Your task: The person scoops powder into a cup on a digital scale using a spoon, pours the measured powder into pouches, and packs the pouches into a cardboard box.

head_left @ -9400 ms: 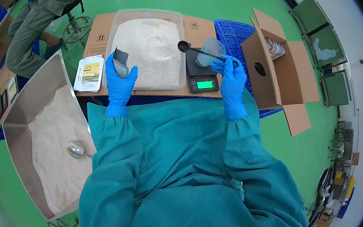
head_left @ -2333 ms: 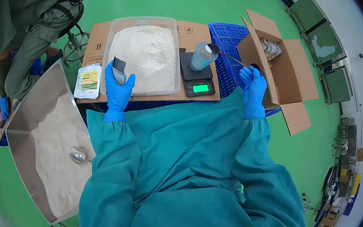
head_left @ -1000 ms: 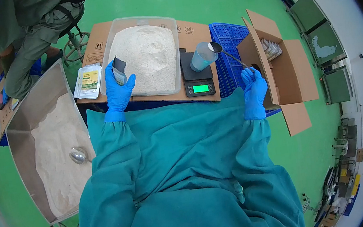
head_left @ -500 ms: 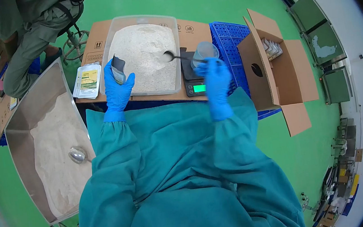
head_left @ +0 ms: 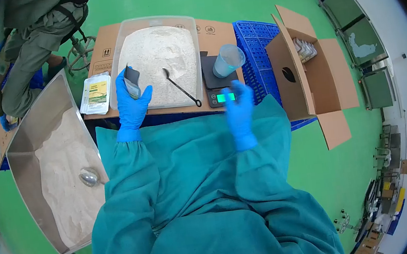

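My left hand [head_left: 132, 107], in a blue glove, is closed around a small silver-and-dark pouch [head_left: 132, 81], held upright at the left edge of a clear plastic tub [head_left: 195, 41]. Pale powder [head_left: 154, 57] fills much of that tub. A black long-handled spoon [head_left: 181, 87] rests with its bowl on the powder and its handle reaching over the tub's front right corner. My right hand [head_left: 240, 112], blurred, is in front of a digital scale [head_left: 212, 80] with a lit green display; its fingers look apart, and nothing shows in them. A translucent cup [head_left: 228, 60] stands on the scale.
Flat printed packets [head_left: 95, 95] are stacked left of the tub. A metal bin [head_left: 29, 174] of powder holds a metal scoop [head_left: 89, 177]. At right are a blue crate [head_left: 259, 39] and an open cardboard box [head_left: 290, 91] containing packets. Another person [head_left: 45, 34] sits at upper left.
My right hand has let go of the spoon and drawn back towards me. The spoon now lies in the tub. My left hand still holds the pouch in nearly the same place.
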The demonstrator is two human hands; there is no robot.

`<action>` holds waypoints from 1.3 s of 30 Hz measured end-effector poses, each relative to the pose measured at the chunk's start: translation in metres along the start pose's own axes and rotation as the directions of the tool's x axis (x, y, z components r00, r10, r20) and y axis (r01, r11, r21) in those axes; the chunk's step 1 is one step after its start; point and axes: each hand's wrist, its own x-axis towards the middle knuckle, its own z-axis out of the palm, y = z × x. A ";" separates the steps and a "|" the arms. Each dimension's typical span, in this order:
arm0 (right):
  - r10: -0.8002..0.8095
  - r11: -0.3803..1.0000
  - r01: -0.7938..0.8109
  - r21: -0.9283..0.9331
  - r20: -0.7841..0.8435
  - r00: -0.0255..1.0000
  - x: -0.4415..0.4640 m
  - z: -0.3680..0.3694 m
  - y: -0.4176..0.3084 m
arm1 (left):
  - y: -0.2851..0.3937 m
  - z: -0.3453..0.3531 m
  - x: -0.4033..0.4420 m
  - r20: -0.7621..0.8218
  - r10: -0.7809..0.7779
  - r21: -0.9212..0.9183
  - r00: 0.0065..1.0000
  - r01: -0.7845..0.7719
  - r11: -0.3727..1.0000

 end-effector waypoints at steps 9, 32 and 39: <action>-0.022 0.989 0.041 -0.144 0.131 0.991 0.076 -0.010 0.059 | 0.022 0.027 0.001 0.183 0.122 0.079 0.975 -0.139 0.987; 0.120 0.732 0.672 -0.111 0.992 0.033 0.051 0.018 -0.135 | 0.066 0.017 -0.017 0.689 -0.065 0.159 0.722 -0.063 0.985; -0.205 0.610 0.788 0.087 0.978 0.051 0.042 0.020 -0.124 | 0.082 0.007 -0.022 0.708 -0.140 0.219 0.692 -0.027 0.975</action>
